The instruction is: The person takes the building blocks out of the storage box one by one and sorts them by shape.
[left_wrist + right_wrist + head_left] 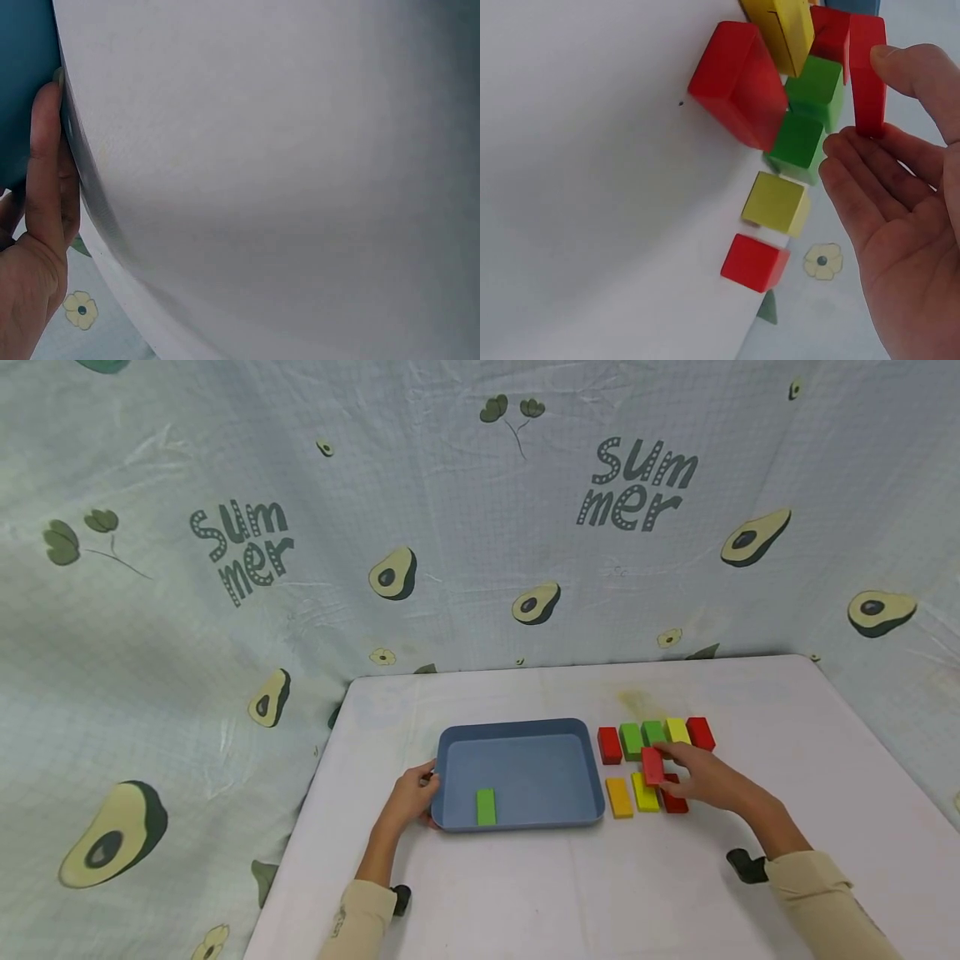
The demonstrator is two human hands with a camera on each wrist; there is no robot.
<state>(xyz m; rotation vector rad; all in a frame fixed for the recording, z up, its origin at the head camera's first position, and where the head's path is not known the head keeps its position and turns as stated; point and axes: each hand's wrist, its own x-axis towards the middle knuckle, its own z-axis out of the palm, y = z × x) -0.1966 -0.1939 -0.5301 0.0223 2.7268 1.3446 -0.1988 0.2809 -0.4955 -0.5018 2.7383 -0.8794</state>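
My right hand [701, 775] pinches a red block [652, 766] between thumb and fingers, raised above the rows of blocks. In the right wrist view the same red block [868, 75] stands on end, with the thumb on one side and fingertips at its lower end. At the left edge of a blue-grey tray [517, 729], my left hand [411, 795] grips the rim. The left wrist view shows its fingers [46, 157] along the tray's side. One green block [486, 807] lies inside the tray near its front wall.
Right of the tray, a back row has a red block [610, 746], green blocks [631, 741], a yellow block [677, 730] and another red block [701, 733]. The front row holds an orange block [619, 798], a yellow block [645, 795] and a red block [675, 802]. A patterned cloth [465, 510] hangs behind the white table [517, 893].
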